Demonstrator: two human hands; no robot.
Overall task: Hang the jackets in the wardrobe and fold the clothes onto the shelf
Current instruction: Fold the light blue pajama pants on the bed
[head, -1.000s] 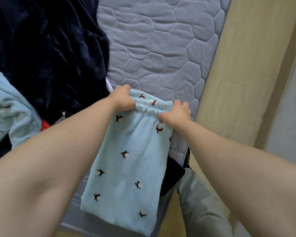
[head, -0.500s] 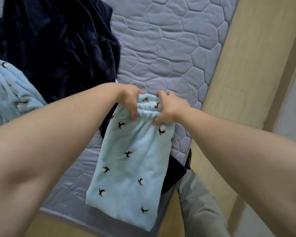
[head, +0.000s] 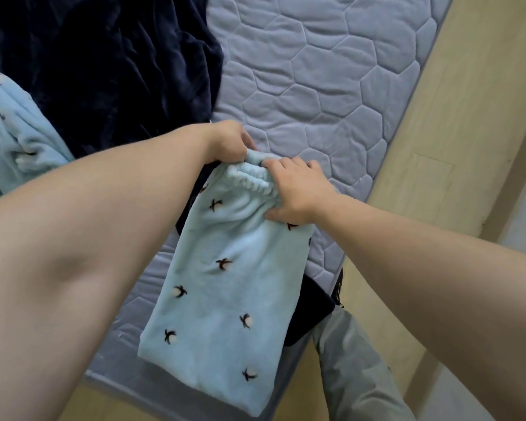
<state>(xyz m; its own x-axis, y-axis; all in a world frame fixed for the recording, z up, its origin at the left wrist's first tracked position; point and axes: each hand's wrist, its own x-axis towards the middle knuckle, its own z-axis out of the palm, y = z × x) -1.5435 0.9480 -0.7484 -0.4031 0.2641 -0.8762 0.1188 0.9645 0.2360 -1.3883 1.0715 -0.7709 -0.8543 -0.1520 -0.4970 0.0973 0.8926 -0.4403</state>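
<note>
Head view: my left hand (head: 230, 141) pinches the far end of the elastic waistband on the pale-blue fleece trousers (head: 222, 287), and my right hand (head: 298, 189) grips its near end, thumb underneath. The folded legs hang below both grips over the quilted mattress (head: 331, 86), apparently bunched for the next fold.

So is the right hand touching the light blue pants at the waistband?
Touching. The head view shows the right hand gripping the light blue pants at the gathered waistband.

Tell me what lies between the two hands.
In the head view, only the gathered elastic waistband of the light blue trousers spans left hand to right hand.
</note>
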